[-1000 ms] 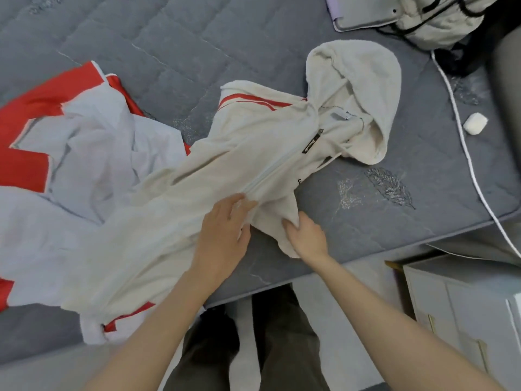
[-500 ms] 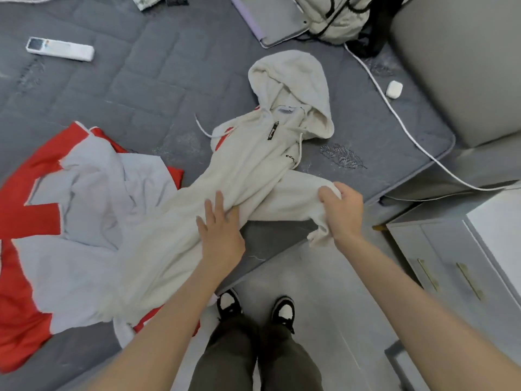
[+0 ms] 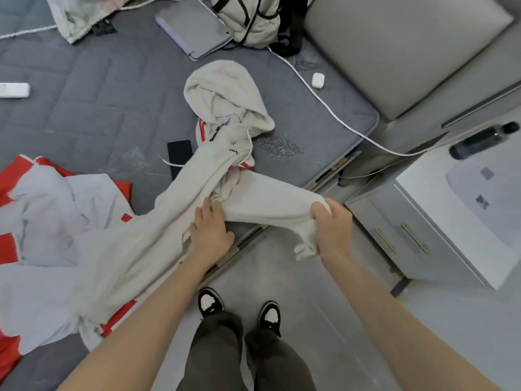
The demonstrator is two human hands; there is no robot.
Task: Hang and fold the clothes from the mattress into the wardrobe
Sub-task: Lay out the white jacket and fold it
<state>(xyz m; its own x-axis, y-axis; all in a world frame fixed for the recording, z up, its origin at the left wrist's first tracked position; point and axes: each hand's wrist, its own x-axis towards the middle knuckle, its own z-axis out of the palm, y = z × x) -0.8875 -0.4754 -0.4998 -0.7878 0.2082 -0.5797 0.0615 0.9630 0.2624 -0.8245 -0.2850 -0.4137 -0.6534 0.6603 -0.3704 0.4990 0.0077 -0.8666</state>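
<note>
Cream hooded fleece jacket (image 3: 214, 165) lies on the grey quilted mattress (image 3: 84, 108); left hand (image 3: 210, 232), fingers flat, pins it while right hand (image 3: 332, 230) grips the sleeve (image 3: 270, 201), probably to straighten it.

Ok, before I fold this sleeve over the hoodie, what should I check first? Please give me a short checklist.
1. Right hand grips the sleeve at its end: ok.
2. Left hand presses flat on the hoodie: ok.
3. Hoodie free of the black phone: not ok, its edge covers part of the phone.
4. Hoodie apart from the red and white garment: not ok, it lies over it.
5. Hood lies on the mattress: ok.
6. Where the other sleeve lies: cannot tell.
</note>
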